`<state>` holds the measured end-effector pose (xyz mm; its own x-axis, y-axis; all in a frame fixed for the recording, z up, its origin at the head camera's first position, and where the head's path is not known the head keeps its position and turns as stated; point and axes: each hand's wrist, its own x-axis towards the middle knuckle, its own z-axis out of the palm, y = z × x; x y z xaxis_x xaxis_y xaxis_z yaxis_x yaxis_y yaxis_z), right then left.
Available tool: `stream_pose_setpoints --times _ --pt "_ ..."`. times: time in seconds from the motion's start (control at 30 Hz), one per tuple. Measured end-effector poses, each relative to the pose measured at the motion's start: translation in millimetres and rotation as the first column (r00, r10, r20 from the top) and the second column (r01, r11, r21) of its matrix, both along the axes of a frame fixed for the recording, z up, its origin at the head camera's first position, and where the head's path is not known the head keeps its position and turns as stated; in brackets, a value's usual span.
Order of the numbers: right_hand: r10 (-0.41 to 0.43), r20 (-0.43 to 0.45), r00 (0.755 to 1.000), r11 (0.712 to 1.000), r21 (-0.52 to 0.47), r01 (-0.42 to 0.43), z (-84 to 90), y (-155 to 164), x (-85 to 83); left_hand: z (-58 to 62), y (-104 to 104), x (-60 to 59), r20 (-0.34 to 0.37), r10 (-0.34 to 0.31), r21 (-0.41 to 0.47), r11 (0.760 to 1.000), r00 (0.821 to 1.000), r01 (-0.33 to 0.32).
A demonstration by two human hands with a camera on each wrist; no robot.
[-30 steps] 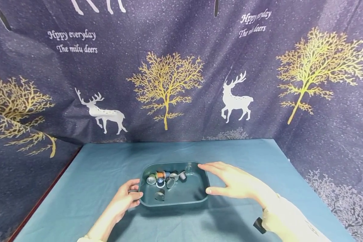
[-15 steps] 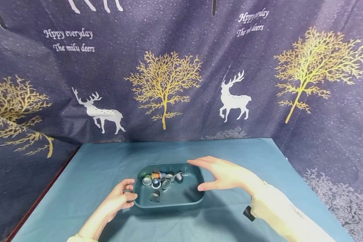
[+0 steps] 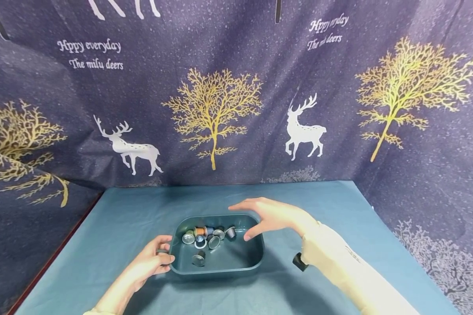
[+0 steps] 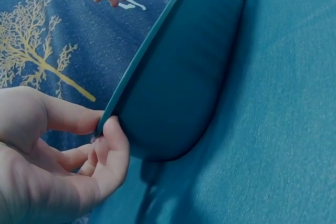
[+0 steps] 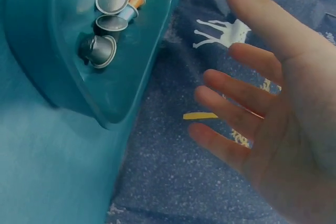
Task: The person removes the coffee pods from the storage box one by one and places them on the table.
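A dark teal rectangular tub [image 3: 236,260] holds several coffee capsules, most of them grouped toward its left and back. One grey capsule [image 3: 199,258] lies apart near the front left, and a dark one [image 3: 231,232] is the rightmost. At the tub's left end my left hand [image 3: 146,259] pinches the rim [image 4: 131,69] between thumb and fingers. My right hand [image 3: 277,215], holding nothing, hovers over the right end with fingers extended and thumb spread. In the right wrist view its palm and fingers [image 5: 226,98] show beside the tub.
A teal cloth [image 3: 134,205] covers the table under the tub. Behind and at both sides hangs a dark blue curtain [image 3: 236,175] printed with deer and gold trees. A small black object [image 3: 299,261] sits at the right sleeve.
The tub has shifted a little left along with my left hand on its rim. My right hand has moved left and farther over the tub's right end.
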<state>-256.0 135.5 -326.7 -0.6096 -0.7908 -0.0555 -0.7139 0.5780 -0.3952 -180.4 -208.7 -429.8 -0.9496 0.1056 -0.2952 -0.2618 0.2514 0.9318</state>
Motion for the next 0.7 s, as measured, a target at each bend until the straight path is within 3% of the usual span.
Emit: stream_pose_setpoints --times 0.3,0.7 --pt "-0.077 0.119 0.99 0.997 0.015 0.076 -3.7 -22 -20.8 2.4 -9 1.2 0.04 -0.033 -0.002 0.999 0.999 0.033" --pt "-0.088 0.158 0.984 0.996 0.04 0.082 -13.3 -46 -36.3 1.7 -19 1.5 0.052 -0.067 0.018 0.998 0.996 0.067"
